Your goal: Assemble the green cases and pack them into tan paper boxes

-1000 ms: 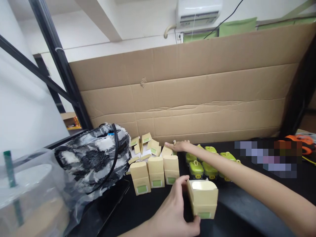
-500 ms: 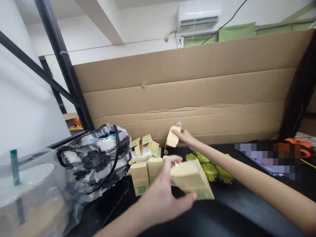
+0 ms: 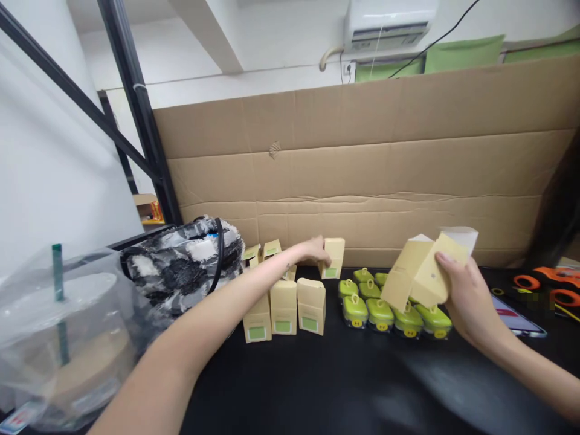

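Note:
My left hand (image 3: 318,251) reaches to the back, its fingers closed at the left side of an upright cream paper box (image 3: 334,255) with a green label. To the right, my right hand (image 3: 457,284) grips an open paper box (image 3: 423,272) whose flaps stick out, above the green-lidded containers (image 3: 379,313). Three closed boxes stand in a front row, among them a right-end box (image 3: 310,308) and a middle box (image 3: 283,309). Behind my left forearm, more boxes (image 3: 272,248) with raised flaps are partly hidden.
A shaggy black-and-white bag (image 3: 190,257) sits at left, beside a plastic-wrapped cup (image 3: 86,326) with a green straw. A phone (image 3: 521,319) and an orange toy (image 3: 559,281) lie at right. A cardboard panel (image 3: 353,169) closes off the back of the black table (image 3: 290,386).
My left hand has gone from a box at the front to the upright box at the back. My right hand has swung right and nearer, holding an open box over the green-lidded containers.

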{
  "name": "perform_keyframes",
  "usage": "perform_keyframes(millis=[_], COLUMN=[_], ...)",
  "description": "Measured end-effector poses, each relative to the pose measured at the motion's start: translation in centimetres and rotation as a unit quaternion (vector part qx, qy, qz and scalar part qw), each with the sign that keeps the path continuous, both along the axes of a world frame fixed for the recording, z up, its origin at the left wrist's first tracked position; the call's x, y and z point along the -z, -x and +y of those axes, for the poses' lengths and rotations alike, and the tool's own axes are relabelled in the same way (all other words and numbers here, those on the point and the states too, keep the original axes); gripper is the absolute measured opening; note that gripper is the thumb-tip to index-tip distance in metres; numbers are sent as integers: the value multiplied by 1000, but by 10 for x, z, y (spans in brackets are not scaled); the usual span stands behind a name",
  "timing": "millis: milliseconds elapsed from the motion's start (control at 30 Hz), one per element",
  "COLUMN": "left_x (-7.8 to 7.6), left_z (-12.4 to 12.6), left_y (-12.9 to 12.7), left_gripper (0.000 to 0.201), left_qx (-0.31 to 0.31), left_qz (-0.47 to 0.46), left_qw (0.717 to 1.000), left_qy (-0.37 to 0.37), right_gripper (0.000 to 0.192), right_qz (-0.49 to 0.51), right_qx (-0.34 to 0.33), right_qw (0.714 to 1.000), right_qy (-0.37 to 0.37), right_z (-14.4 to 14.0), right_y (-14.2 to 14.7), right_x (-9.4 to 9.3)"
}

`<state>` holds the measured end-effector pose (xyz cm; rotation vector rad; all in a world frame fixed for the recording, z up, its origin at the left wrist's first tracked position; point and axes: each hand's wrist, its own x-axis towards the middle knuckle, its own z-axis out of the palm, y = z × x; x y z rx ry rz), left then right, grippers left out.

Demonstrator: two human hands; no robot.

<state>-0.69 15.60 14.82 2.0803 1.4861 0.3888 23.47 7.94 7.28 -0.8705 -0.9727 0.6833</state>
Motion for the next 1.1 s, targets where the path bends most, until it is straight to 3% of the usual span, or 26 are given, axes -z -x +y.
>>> perform_keyframes(millis=[133, 267, 333, 433, 500, 567, 633, 700, 733, 800, 867, 933, 1000, 1100], left_x=[17, 7, -6, -26, -33, -29, -12, 19, 38, 79, 116, 144, 158, 158], left_z=[5, 4, 0, -19, -44, -79, -115, -145, -156, -166, -165, -160, -156, -154], left_y=[-6, 4, 10, 11, 5, -4, -12, -17, -17, -16, -14, -12, -12, -12], left_gripper=[32, 32, 33, 38, 42, 38, 24, 18, 30, 79, 85, 82, 75, 64], left_qx=[-52, -83, -103, -123, -113, -77, -9, 68, 109, 166, 216, 223, 220, 224], left_qz=[58, 71, 67, 35, -2, -41, -56, -49, -40, -53, -114, -191, -260, -408], left_qw=[995, 992, 992, 987, 974, 960, 961, 969, 967, 958, 943, 930, 922, 883], left_qy=[68, 63, 23, -96, -195, -266, -270, -230, -225, -229, -227, -222, -184, -65], right_gripper=[45, 48, 49, 47, 45, 45, 45, 48, 50, 54, 55, 54, 55, 52], right_qz=[-5, -20, -30, -49, -59, -76, -107, -138, -147, -165, -194, -234, -287, -366], right_qx=[-16, -52, -68, -94, -113, -146, -181, -201, -195, -169, -141, -120, -117, -153], right_qw=[1000, 997, 995, 991, 987, 981, 972, 965, 965, 969, 968, 963, 950, 918], right_qy=[22, 50, 64, 86, 99, 107, 107, 101, 94, 78, 71, 54, 28, 0], right_z=[-22, -31, -35, -44, -50, -55, -58, -59, -59, -58, -56, -56, -59, -69], right_y=[4, 11, 14, 20, 25, 30, 33, 34, 35, 35, 33, 31, 27, 22], right_x=[10, 17, 21, 29, 35, 38, 41, 42, 43, 47, 52, 58, 63, 63])
